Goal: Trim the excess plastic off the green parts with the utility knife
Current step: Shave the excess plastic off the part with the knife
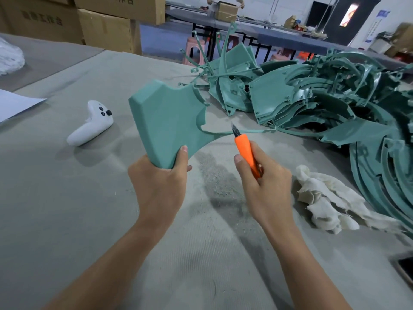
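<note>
My left hand grips the lower corner of a flat green plastic part, held up above the table. A thin green strip of excess plastic trails from the part's right edge toward the pile. My right hand holds an orange utility knife; its short blade points up and touches that strip just right of the part.
A big heap of green parts fills the right of the grey cloth-covered table. A white rag lies at the right, a white game controller at the left. Cardboard boxes stand behind. A phone's corner shows bottom right.
</note>
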A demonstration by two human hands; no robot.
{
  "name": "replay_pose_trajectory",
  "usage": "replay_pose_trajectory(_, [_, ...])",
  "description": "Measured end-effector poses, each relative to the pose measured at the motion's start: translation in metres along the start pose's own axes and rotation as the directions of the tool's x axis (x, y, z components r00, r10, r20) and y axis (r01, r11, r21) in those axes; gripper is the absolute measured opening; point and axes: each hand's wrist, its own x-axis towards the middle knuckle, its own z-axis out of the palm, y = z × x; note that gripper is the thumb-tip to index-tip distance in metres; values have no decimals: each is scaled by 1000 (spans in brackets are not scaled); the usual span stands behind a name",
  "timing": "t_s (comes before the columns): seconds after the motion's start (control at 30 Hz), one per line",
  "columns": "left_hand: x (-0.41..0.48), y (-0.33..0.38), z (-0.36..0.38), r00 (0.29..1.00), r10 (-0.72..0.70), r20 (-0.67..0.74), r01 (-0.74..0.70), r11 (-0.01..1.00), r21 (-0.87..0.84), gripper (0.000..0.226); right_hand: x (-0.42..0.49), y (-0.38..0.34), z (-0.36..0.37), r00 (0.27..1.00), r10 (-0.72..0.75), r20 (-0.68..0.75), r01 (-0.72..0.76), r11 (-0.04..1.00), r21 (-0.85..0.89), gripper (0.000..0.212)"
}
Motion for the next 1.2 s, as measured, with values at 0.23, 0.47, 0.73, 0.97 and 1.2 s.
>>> replay_pose_trajectory(0.23, [3, 2, -2, 999, -29, -33, 25, 994, -108, 28, 1, 7, -2, 1000, 16, -15, -16, 1000, -16, 41])
replay_pose_trajectory(0.47, [1, 4, -3, 1000, 8, 17, -5, 987, -158, 34, 1, 6, 0, 999, 9, -37, -4, 991, 136, 23])
replay_pose_trajectory(0.73, [0, 4, -1, 1000, -15, 15, 18, 976, -215, 24, 5, 3, 8, 999, 49, 15, -50, 989, 139, 29])
replay_pose_trajectory(0.97, [-1, 0, 2, 1000, -10, 25, 14, 981, -193, 24, 2, -5, 19, 992, 10, 126, -26, 992, 120, 31])
replay_pose_trajectory(1.2, [4, 0, 2, 1000, -2, -18, -1, 981, -194, 25, -4, -12, 20, 986, -5, 166, -36, 970, 240, 38])
